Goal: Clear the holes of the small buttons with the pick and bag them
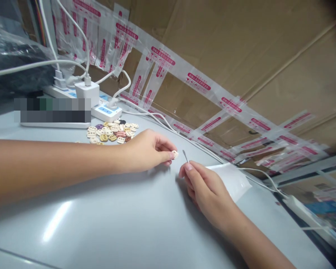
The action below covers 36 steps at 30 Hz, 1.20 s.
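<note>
Between the thumb and fingers of my left hand [149, 151] is a small cream button-like piece [174, 154]. My right hand [205, 186] pinches a thin metal tool [185, 156], whose flattened tip points up and to the left, a short way to the right of the cream piece without touching it. Behind my left wrist, a pile of small oval pieces [108, 132] in cream, yellow, pink, purple and black lies on the grey table [114, 220].
A white power strip [106, 111] with a plugged-in adapter [87, 92] and cables stands at the back left. Taped cardboard [196, 97] rises behind the table. A white sheet [232, 179] lies beyond my right hand. Another white strip [310, 220] is at the right.
</note>
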Available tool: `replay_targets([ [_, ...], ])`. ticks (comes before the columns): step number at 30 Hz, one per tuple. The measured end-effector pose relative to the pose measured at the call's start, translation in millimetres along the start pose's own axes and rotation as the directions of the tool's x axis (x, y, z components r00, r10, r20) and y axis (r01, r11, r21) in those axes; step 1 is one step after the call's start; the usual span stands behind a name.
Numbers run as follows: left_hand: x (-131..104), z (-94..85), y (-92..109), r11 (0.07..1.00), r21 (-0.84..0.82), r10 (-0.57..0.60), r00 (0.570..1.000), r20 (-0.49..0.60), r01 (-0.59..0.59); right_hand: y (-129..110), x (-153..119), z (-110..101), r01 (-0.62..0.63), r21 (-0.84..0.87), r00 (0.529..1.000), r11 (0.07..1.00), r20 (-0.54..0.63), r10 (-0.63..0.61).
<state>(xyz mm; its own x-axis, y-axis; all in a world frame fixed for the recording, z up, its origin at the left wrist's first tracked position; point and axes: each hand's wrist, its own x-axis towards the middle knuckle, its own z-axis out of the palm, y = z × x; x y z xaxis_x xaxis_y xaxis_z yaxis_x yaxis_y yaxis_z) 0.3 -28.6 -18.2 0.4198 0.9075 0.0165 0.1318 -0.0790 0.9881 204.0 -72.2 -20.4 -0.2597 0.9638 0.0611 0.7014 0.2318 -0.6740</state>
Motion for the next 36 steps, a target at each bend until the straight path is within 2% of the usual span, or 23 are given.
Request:
replay_targets([
  [3, -0.1, -1.4, 1.2, 1.0, -0.009, 0.002, 1.0, -0.011, -0.002, -4.2, -1.1, -3.3, 0.002, -0.139, 0.998, 0.99, 0.056, 0.006],
  [7, -0.2, -1.3, 1.2, 1.0, -0.026, -0.005, 1.0, -0.016, 0.004, -10.1, -1.6, -5.6, 0.035, -0.257, 0.997, 0.966, 0.073, -0.017],
  [12, -1.6, -1.2, 4.2, 1.0, -0.021, -0.002, 1.0, -0.014, 0.002, -11.4, -3.7, -6.6, -0.008, -0.257, 0.997, 0.966, 0.072, 0.027],
  [16, -2.9, -0.2, 5.5, 1.0, 0.02, 0.004, 1.0, -0.008, -0.004, -11.6, -3.9, -7.5, -0.041, -0.222, 0.991, 0.974, 0.116, 0.068],
  [20, -3.9, 0.8, 4.2, 0.995, 0.095, 0.035, 0.999, -0.004, -0.034, -16.5, -4.6, -7.5, 0.0, -0.311, 0.993, 0.95, 0.115, 0.037],
  [28, -7.6, 4.3, 2.4, 0.905, 0.393, 0.186, 0.982, -0.022, -0.162, -23.6, -12.0, -1.2, 0.045, -0.572, 0.996, 0.819, 0.093, 0.01],
  [36, -8.3, 3.6, 2.5, 0.803, 0.499, 0.346, 0.937, 0.054, -0.325, -24.9, -13.0, 0.0, 0.041, -0.707, 0.993, 0.706, 0.107, 0.049],
])
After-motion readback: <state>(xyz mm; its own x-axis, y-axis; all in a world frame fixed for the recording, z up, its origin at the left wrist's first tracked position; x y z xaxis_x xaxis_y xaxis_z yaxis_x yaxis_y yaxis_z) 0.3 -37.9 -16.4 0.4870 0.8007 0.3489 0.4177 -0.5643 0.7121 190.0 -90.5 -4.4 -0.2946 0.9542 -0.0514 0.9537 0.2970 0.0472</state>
